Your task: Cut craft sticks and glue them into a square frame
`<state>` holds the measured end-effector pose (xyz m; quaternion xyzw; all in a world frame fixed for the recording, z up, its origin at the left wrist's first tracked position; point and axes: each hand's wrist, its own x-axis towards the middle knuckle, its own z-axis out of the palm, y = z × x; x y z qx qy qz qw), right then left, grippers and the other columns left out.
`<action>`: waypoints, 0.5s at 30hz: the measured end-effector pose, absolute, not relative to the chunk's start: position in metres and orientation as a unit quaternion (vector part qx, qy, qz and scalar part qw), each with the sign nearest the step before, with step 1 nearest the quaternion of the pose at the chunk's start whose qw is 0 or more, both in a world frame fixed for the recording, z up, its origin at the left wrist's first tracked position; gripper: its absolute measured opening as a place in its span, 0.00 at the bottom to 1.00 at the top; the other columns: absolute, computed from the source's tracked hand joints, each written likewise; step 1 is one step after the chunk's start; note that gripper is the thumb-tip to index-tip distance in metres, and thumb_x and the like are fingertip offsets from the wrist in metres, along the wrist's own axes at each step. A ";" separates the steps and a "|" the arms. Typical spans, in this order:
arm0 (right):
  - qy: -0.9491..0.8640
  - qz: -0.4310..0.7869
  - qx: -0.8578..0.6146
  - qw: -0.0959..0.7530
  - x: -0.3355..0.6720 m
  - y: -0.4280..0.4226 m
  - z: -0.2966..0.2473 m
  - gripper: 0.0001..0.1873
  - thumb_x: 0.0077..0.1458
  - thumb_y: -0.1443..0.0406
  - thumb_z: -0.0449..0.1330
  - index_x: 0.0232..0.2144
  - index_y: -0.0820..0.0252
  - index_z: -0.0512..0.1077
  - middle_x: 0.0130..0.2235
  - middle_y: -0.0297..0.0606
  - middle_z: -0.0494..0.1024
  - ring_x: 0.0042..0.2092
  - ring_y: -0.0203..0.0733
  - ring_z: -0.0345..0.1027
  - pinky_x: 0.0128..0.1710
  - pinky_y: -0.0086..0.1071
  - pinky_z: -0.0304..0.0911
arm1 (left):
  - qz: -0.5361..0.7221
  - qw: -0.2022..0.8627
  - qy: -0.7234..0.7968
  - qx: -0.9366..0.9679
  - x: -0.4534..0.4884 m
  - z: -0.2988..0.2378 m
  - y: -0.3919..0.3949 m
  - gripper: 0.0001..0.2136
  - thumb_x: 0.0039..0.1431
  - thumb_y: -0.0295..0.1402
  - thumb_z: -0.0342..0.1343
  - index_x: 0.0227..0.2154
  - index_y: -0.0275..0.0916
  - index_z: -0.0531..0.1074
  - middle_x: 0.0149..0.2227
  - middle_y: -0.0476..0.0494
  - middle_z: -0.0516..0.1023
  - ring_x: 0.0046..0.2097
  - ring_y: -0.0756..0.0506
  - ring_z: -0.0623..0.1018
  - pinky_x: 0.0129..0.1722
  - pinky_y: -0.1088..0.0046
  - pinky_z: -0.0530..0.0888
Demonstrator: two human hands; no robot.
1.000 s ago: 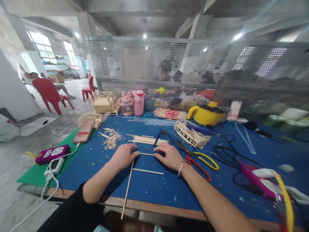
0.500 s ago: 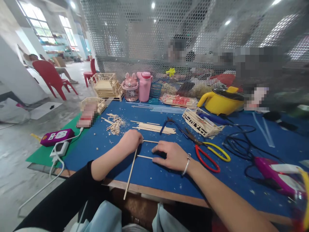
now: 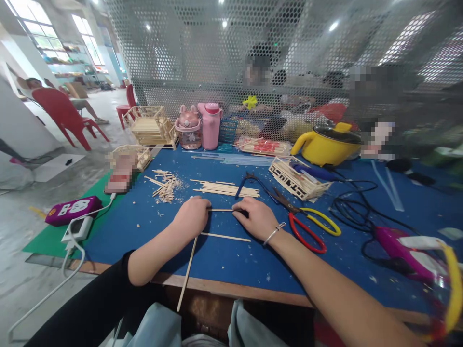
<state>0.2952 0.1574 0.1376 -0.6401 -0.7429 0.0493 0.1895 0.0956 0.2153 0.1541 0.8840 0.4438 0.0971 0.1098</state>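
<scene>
left hand (image 3: 191, 215), palm down, pinching one end of a thin stick (image 3: 221, 210); right hand (image 3: 257, 217), curled, pinching the other. lower stick (image 3: 227, 237): right end now uncovered by right hand.

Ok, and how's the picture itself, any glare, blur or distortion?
Head view, upper left: the windows are washed out by daylight; head view, lower right: the yellow strip looks smeared, perhaps stretched by the lens; head view, centre: the hands and thin stick are fairly clear; head view, top: the scene behind the perforated screen is dim, hazy.
</scene>
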 end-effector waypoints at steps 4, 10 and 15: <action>-0.737 0.034 -0.650 0.184 0.291 0.161 0.137 0.07 0.55 0.63 0.55 0.31 0.56 0.73 0.36 0.37 0.73 0.39 0.38 0.66 0.35 0.28 0.58 | 0.124 0.120 0.470 0.866 0.099 0.148 0.224 0.19 0.48 0.21 0.48 0.43 0.38 0.72 0.37 0.41 0.77 0.40 0.44 0.75 0.43 0.71 0.70; -0.735 0.011 -0.659 0.158 0.298 0.168 0.140 0.10 0.57 0.64 0.52 0.31 0.57 0.73 0.36 0.38 0.75 0.41 0.40 0.66 0.39 0.30 0.57 | 0.164 0.158 0.485 0.844 0.110 0.147 0.245 0.17 0.46 0.23 0.52 0.41 0.37 0.72 0.32 0.44 0.78 0.38 0.44 0.76 0.40 0.72 0.70; -0.738 0.007 -0.656 0.157 0.304 0.168 0.138 0.10 0.58 0.63 0.52 0.34 0.55 0.74 0.38 0.37 0.75 0.42 0.40 0.65 0.40 0.30 0.58 | 0.205 0.230 0.494 0.813 0.097 0.148 0.248 0.14 0.53 0.31 0.50 0.43 0.37 0.71 0.32 0.45 0.78 0.32 0.48 0.77 0.35 0.75 0.71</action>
